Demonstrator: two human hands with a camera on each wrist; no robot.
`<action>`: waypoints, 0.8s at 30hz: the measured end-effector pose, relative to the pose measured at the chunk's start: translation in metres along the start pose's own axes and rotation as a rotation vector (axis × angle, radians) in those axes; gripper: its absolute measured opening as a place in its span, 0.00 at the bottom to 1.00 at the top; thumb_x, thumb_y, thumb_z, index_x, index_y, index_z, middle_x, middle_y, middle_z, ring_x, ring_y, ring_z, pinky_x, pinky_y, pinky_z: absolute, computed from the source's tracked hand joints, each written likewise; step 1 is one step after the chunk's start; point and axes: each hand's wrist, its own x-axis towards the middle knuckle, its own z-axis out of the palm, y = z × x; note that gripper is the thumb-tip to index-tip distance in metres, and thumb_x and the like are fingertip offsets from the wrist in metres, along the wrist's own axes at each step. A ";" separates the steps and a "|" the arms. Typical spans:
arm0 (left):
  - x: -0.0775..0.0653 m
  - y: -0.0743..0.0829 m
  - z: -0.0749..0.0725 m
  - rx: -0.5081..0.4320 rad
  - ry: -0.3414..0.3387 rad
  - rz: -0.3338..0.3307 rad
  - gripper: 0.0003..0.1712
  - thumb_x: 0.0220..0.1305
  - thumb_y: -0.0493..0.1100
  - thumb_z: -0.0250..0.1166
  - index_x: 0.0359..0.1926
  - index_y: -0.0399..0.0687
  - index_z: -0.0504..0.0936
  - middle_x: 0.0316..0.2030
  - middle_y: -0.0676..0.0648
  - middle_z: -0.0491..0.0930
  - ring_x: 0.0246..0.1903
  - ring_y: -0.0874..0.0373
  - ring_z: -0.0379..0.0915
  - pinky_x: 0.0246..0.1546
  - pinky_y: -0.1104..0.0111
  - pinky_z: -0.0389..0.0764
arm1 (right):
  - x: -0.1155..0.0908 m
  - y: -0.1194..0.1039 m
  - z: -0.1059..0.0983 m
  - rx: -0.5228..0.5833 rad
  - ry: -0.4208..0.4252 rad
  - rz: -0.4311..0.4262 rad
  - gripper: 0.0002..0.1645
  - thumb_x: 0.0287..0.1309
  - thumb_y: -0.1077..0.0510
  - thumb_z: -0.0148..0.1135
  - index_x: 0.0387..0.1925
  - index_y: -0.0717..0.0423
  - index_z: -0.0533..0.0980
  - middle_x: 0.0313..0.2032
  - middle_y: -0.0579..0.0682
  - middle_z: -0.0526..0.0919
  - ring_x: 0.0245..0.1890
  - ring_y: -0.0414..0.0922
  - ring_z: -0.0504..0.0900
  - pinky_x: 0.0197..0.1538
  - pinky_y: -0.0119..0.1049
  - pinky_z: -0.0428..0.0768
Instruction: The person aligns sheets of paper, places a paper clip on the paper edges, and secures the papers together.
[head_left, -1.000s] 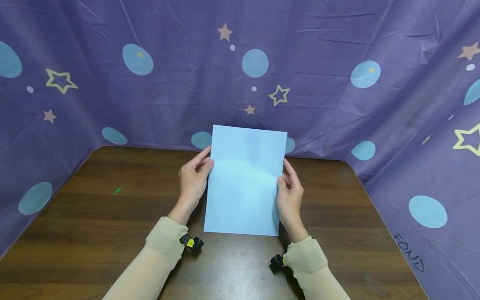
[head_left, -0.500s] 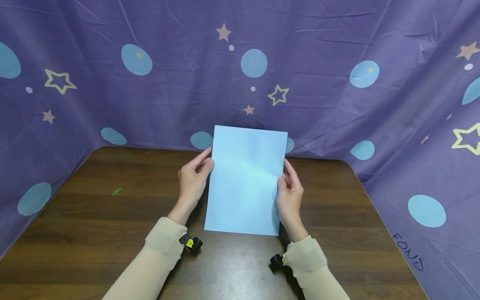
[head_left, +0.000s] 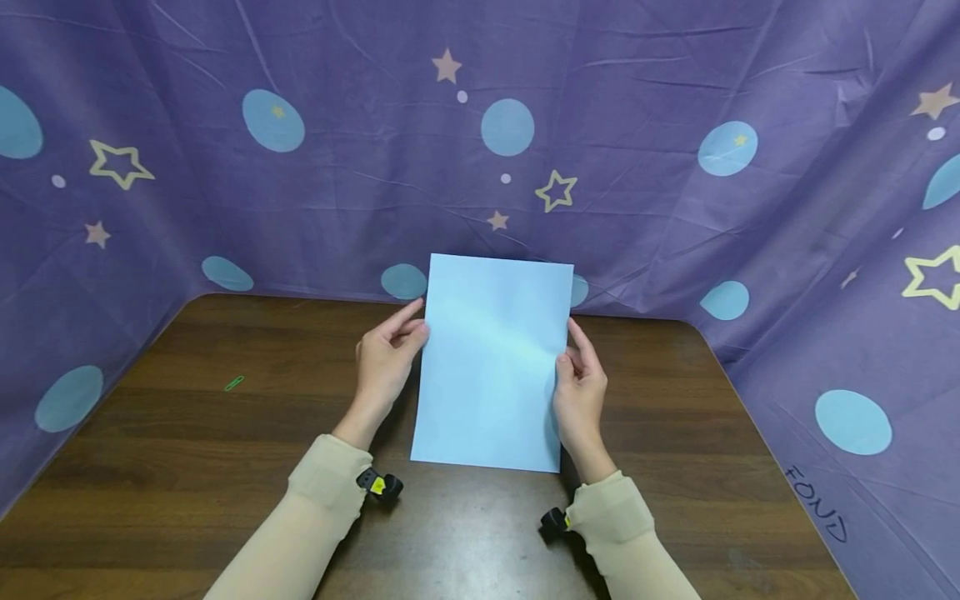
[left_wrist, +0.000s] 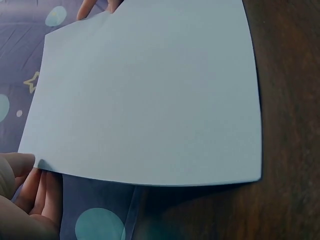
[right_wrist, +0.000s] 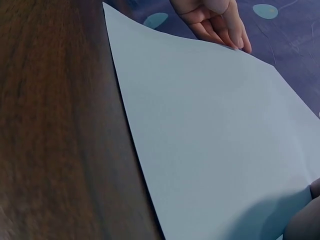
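A plain pale-blue sheet of paper (head_left: 491, 367) is held between both hands in the head view, with its far end raised in front of the curtain. Its near edge lies low over the table. My left hand (head_left: 384, 360) pinches the left edge; in the left wrist view its thumb (left_wrist: 19, 161) lies along the paper's edge with the other fingers beneath. On the opposite edge my right hand (head_left: 581, 387) pinches the paper between thumb and fingers. The sheet bends slightly, as the right wrist view shows. Fingertips behind the paper are hidden.
A green paper clip (head_left: 234, 383) lies on the brown wooden table (head_left: 165, 467) to the left. A purple curtain (head_left: 360, 217) with stars and blue dots surrounds the table's back and sides. Small black cameras (head_left: 382, 485) are strapped to both wrists.
The paper's far left corner has dipped slightly and shifted a little right. Both hands keep their hold in nearly the same place.
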 end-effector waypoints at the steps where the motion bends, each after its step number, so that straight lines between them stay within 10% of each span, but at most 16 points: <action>1: 0.000 0.000 0.000 0.003 -0.003 -0.001 0.24 0.71 0.47 0.72 0.66 0.68 0.85 0.48 0.52 0.91 0.44 0.62 0.85 0.43 0.78 0.82 | 0.000 0.001 0.000 -0.001 0.000 -0.008 0.36 0.75 0.73 0.53 0.74 0.38 0.74 0.39 0.55 0.77 0.35 0.43 0.71 0.37 0.27 0.71; 24: -0.001 0.000 -0.001 0.040 -0.021 -0.031 0.24 0.71 0.45 0.72 0.66 0.65 0.85 0.48 0.51 0.91 0.45 0.60 0.85 0.41 0.79 0.82 | 0.000 0.007 0.001 -0.002 0.004 -0.053 0.36 0.75 0.73 0.52 0.73 0.38 0.75 0.42 0.56 0.79 0.34 0.42 0.70 0.35 0.26 0.70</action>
